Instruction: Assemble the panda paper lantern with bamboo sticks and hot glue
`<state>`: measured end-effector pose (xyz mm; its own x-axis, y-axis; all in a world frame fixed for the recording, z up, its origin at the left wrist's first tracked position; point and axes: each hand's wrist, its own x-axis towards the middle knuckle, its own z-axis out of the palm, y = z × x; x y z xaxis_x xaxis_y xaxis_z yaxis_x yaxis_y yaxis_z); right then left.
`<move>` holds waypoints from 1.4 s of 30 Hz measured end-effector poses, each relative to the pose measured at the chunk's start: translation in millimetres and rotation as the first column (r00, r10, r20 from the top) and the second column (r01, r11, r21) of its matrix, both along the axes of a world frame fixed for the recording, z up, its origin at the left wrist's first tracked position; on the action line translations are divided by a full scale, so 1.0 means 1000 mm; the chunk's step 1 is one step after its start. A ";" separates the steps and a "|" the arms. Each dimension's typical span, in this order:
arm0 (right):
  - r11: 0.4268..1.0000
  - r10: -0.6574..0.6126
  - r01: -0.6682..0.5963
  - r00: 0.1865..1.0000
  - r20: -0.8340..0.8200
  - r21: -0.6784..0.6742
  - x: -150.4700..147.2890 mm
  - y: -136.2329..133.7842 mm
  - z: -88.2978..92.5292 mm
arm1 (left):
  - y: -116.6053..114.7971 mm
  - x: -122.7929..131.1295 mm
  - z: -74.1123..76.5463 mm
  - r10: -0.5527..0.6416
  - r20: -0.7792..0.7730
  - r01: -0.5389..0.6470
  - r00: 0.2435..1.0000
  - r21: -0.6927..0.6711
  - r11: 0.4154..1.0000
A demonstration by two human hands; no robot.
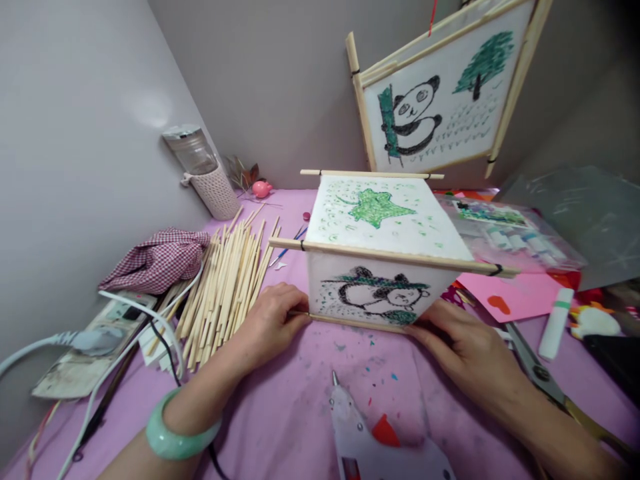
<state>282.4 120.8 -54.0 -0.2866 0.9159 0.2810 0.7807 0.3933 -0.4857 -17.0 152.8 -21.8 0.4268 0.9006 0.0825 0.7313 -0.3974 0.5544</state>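
A box-shaped paper lantern (330,303) with a frame of wooden sticks rests on the pink-purple cloth. Its top panel carries a green leaf-like shape, and a panda lying on its side is drawn on the front panel. My left hand (275,320) pinches the lower left corner, where a stick end pokes out. At the lower right corner, my right hand (460,343) grips the frame, its fingertips partly hidden behind the panel. Between my forearms lies a white hot glue gun (360,427), nozzle pointing toward the lantern.
A second panda lantern (435,107) hangs at the back right. Loose wooden sticks (227,287) lie left, near a power strip (95,340) with cables. To the right are scissors (535,367), a glue stick (557,327) and pink paper (530,293). A bottle (205,170) stands at the back left.
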 end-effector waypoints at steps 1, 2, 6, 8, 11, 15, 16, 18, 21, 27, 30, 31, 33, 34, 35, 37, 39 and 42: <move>1.000 0.003 -0.003 1.000 -0.003 0.009 0.000 0.000 0.000 | 0.000 0.000 0.000 0.001 -0.002 -0.001 1.000 0.001 1.000; 1.000 0.010 -0.010 1.000 -0.003 0.017 0.000 0.000 0.001 | 0.000 0.000 -0.001 0.001 -0.003 -0.001 1.000 0.001 1.000; 0.999 0.023 -0.024 1.000 0.013 0.030 0.000 0.001 0.001 | 0.000 0.000 -0.001 0.002 0.001 -0.002 1.000 -0.010 1.000; 1.000 0.014 -0.015 1.000 0.021 0.028 0.001 0.001 0.001 | 0.000 0.001 -0.001 0.007 0.000 -0.007 1.000 -0.016 1.000; 0.999 0.022 -0.023 1.000 0.018 0.029 0.000 0.001 0.001 | 0.001 0.001 -0.001 0.021 -0.003 -0.021 1.000 -0.011 1.000; 0.999 0.030 -0.032 0.999 0.038 0.036 -0.001 0.002 0.001 | 0.001 0.002 -0.002 0.003 0.004 -0.003 1.000 -0.010 1.000; 0.999 0.029 -0.030 0.999 0.045 0.038 -0.002 0.002 0.002 | 0.001 0.002 -0.002 -0.006 0.004 0.006 1.000 -0.010 1.000; 0.998 0.032 -0.034 0.998 0.053 0.044 -0.002 0.002 0.002 | 0.002 0.003 -0.002 -0.018 -0.002 0.018 1.000 -0.010 1.000; 0.998 0.042 -0.044 0.998 0.047 0.049 -0.002 0.003 0.004 | 0.003 0.004 -0.002 -0.024 -0.014 0.023 1.000 -0.011 1.000; 1.000 0.029 -0.030 0.999 0.045 0.009 -0.003 0.004 0.007 | 0.002 0.004 -0.001 0.003 -0.008 -0.004 1.000 -0.022 1.000; 0.999 0.038 -0.037 0.999 0.038 -0.017 -0.002 0.003 0.009 | 0.002 0.001 -0.001 0.023 0.007 -0.023 1.000 -0.063 0.998; 0.999 0.041 -0.040 0.999 0.035 -0.022 -0.002 0.003 0.009 | 0.002 0.000 -0.001 0.031 0.015 -0.030 0.999 -0.077 0.997; 0.999 0.042 -0.041 0.999 0.028 -0.020 -0.002 0.002 0.009 | 0.001 -0.002 -0.001 0.045 0.037 -0.041 0.998 -0.095 0.995; 0.999 0.039 -0.039 0.999 0.025 -0.016 -0.001 0.002 0.008 | 0.001 -0.002 -0.001 0.045 0.048 -0.040 0.998 -0.096 0.995; 0.999 0.033 -0.033 0.999 0.020 -0.008 -0.001 0.002 0.008 | 0.001 -0.002 -0.001 0.041 0.059 -0.036 0.997 -0.092 0.995; 1.000 0.015 -0.015 1.000 0.011 0.013 -0.001 0.001 0.005 | 0.001 -0.001 0.000 0.037 0.074 -0.032 0.997 -0.074 0.997; 0.999 0.002 -0.002 1.000 0.008 0.032 -0.001 0.001 0.003 | 0.002 0.001 0.001 0.038 0.074 -0.033 0.997 -0.061 0.998; 0.998 0.014 -0.015 1.000 0.018 0.053 -0.002 0.001 0.003 | 0.002 0.002 0.001 0.023 0.057 -0.020 0.998 -0.049 0.999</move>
<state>280.2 122.2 -51.0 -0.3048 0.8955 0.3245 0.7828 0.4296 -0.4502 -14.7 155.1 -20.6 0.4031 0.9130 0.0622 0.7057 -0.3534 0.6141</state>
